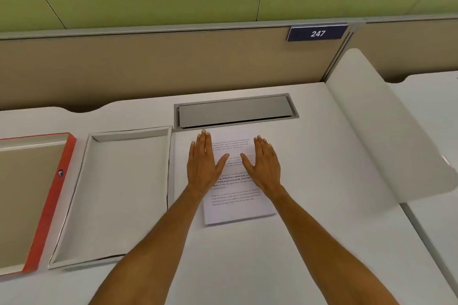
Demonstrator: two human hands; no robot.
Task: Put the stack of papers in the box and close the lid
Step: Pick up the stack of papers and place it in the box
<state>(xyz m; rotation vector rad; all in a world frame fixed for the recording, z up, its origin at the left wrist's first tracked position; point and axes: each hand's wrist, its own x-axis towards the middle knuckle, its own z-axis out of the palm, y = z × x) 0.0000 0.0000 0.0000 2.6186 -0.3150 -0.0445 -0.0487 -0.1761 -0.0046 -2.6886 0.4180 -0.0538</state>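
Note:
A stack of printed white papers lies flat on the white desk, right of centre. My left hand rests palm down over its left edge, fingers stretched out. My right hand lies flat on the stack's right half, thumb spread inward. Neither hand grips anything. Just left of the papers sits the shallow white box, open and with nothing inside. Further left, the lid with red sides lies upside down, partly cut off by the frame's left edge.
A grey cable hatch is set into the desk right behind the papers. A translucent white divider panel stands at the desk's right side. A beige partition with a sign reading 247 closes off the back.

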